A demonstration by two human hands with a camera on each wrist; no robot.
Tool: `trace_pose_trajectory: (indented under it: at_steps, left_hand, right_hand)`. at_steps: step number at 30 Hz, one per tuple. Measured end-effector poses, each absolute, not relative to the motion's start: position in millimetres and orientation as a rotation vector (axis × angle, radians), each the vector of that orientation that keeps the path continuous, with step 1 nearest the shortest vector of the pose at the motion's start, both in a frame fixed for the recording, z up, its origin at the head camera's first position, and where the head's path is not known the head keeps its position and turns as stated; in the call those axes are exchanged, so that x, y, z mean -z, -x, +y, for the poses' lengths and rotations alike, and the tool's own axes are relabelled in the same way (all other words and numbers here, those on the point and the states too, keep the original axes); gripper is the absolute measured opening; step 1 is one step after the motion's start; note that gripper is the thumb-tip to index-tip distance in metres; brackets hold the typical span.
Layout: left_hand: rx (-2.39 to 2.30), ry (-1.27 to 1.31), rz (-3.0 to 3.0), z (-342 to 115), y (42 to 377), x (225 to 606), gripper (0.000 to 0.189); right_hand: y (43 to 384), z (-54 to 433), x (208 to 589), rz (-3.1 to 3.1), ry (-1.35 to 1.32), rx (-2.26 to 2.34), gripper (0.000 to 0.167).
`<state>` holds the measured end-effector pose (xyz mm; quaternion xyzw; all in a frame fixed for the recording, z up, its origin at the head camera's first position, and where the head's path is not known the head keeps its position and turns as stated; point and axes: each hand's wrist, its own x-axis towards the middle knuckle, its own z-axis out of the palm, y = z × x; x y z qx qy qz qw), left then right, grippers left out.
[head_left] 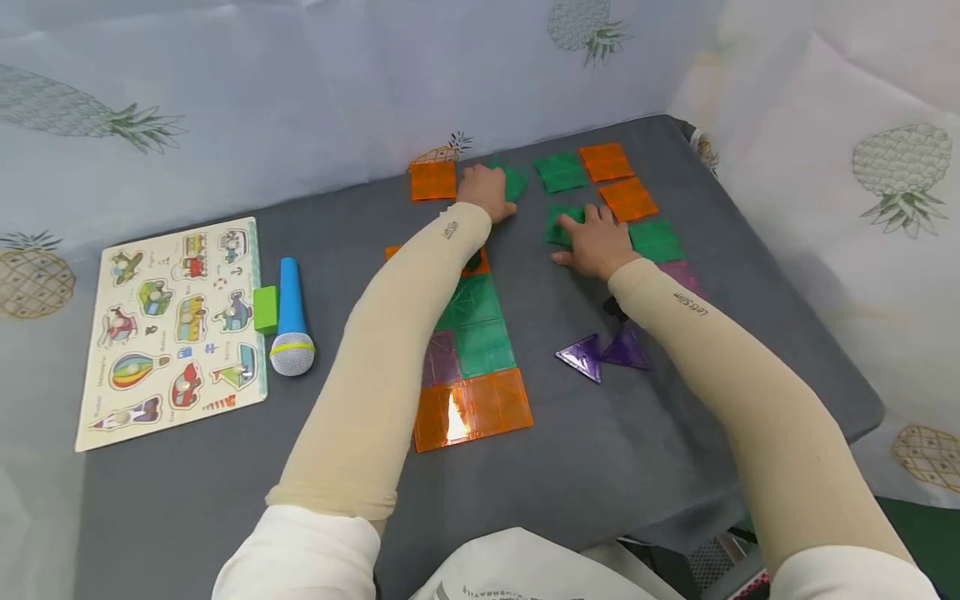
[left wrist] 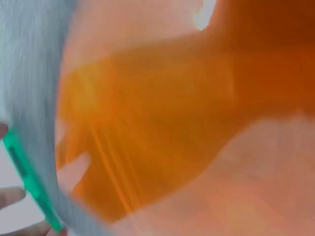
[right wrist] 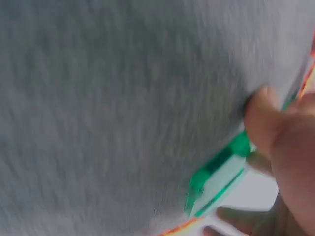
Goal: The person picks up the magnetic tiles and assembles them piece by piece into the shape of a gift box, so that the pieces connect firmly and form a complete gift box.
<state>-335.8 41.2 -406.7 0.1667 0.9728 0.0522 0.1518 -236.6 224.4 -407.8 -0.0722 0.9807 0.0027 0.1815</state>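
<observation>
In the head view, my left hand [head_left: 486,190] reaches to the far edge of the table. It holds a green translucent square tile [head_left: 512,182] that shows at its right side. In the left wrist view, fingers lie along the edge of a green tile [left wrist: 32,179]. An orange tile [head_left: 432,181] lies just left of that hand. Farther right, my right hand [head_left: 600,242] grips another green tile [head_left: 564,225]. Its thumb and fingers lie about a green tile [right wrist: 216,174] in the right wrist view. My palms are hidden.
Orange, green and purple tiles form a strip [head_left: 480,346] under my left forearm. More tiles [head_left: 628,198] lie around my right hand, with purple triangles [head_left: 581,357] nearer me. At left are a puzzle board [head_left: 168,279], green block [head_left: 266,310] and toy microphone [head_left: 292,321].
</observation>
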Motion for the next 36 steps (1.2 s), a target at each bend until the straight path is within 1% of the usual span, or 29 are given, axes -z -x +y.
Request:
trace_pose_trajectory:
  at_steps: [2, 5, 7, 9, 12, 15, 17, 20, 23, 31, 36]
  left_hand:
    - [-0.152, -0.603, 2.772, 16.6, 328.1, 397.6, 0.049]
    - [-0.212, -0.770, 2.694, -26.8, 309.3, 379.5, 0.037]
    - [-0.249, -0.847, 2.620, -57.5, 291.8, 366.9, 0.036]
    - [-0.228, -0.906, 2.554, -88.2, 272.5, 355.9, 0.040]
    - [-0.179, -0.986, 2.485, -136.0, 240.2, 346.0, 0.049]
    - [-0.138, -1.021, 2.435, -174.6, 208.6, 346.3, 0.049]
    - [-0.115, -1.007, 2.416, -191.6, 190.8, 351.6, 0.051]
    - [-0.096, -0.962, 2.436, -203.5, 172.0, 363.8, 0.061]
    - [-0.114, -0.944, 2.489, -200.5, 163.3, 375.7, 0.067]
    - [-0.180, -0.943, 2.579, -179.3, 161.1, 388.6, 0.056]
    - [-0.169, -0.955, 2.614, -168.8, 164.5, 392.0, 0.055]
  right_hand:
    - [245.5, 224.7, 407.1, 2.717, 0.278, 0.003, 0.066]
    - [257.7, 227.5, 407.8, 2.682, 0.426, 0.012, 0.062]
    - [262.4, 231.7, 408.9, 2.673, 0.517, 0.034, 0.058]
    - [264.0, 236.5, 408.7, 2.677, 0.591, 0.059, 0.058]
    - [258.4, 233.1, 404.9, 2.648, 0.685, 0.123, 0.068]
    - [240.5, 218.1, 400.7, 2.605, 0.803, 0.163, 0.081]
    - [225.0, 203.6, 399.1, 2.583, 0.901, 0.165, 0.085]
    - [206.5, 180.9, 399.6, 2.583, 1.055, 0.151, 0.083]
    - [197.5, 167.4, 401.3, 2.600, 1.113, 0.172, 0.080]
    - [202.5, 163.6, 405.1, 2.577, 1.060, 0.247, 0.077]
    - [205.3, 166.9, 405.3, 2.588, 1.050, 0.265, 0.074]
